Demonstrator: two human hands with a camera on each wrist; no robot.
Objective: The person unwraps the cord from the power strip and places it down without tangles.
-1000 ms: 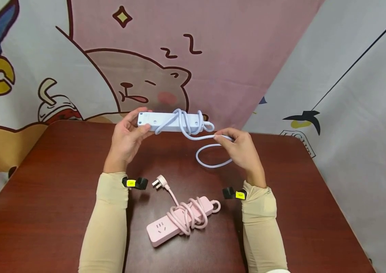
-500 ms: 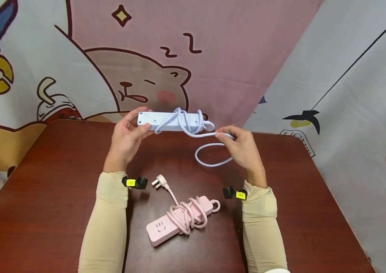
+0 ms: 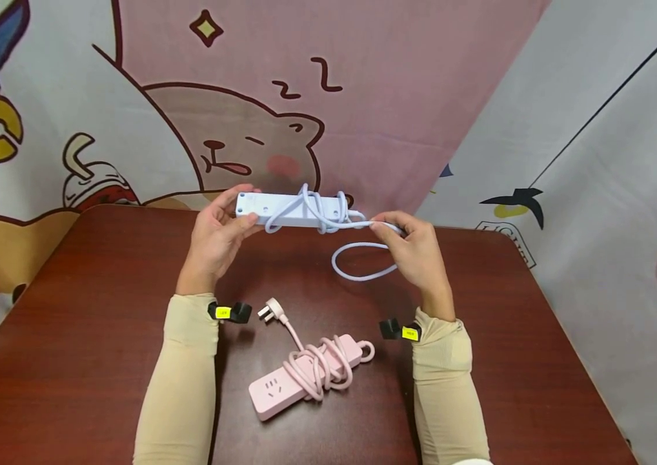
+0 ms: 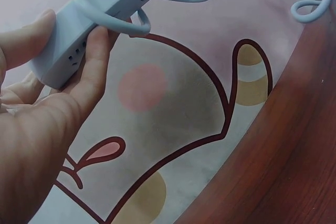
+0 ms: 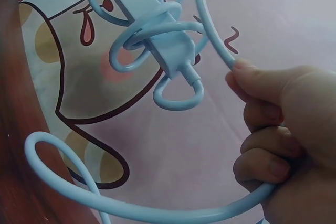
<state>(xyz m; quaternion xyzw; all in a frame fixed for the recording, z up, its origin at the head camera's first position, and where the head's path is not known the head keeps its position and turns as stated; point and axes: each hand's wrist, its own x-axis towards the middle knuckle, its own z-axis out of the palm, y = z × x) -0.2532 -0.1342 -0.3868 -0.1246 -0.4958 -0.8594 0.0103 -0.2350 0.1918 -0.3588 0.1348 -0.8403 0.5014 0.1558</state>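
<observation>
A pale blue power strip (image 3: 288,210) is held up above the far part of the table, its cord looped loosely around its right half. My left hand (image 3: 215,229) grips the strip's left end, thumb on the near side and fingers behind. Sockets show along its side in the left wrist view. My right hand (image 3: 415,252) pinches the blue cord (image 5: 210,30) between thumb and index finger, to the right of the strip. The other fingers curl around a lower stretch of cord, and a slack loop (image 3: 357,279) hangs beneath that hand.
A pink power strip (image 3: 279,394) lies on the dark red-brown table (image 3: 102,374) between the forearms, wrapped in its own cord. Its plug (image 3: 272,310) points up and left. Behind the table hangs a printed curtain (image 3: 381,116) with a cartoon bear.
My right hand has moved slightly right and up, drawing the cord straighter toward the strip's right end. The left hand and strip barely shift. The pink strip stays put.
</observation>
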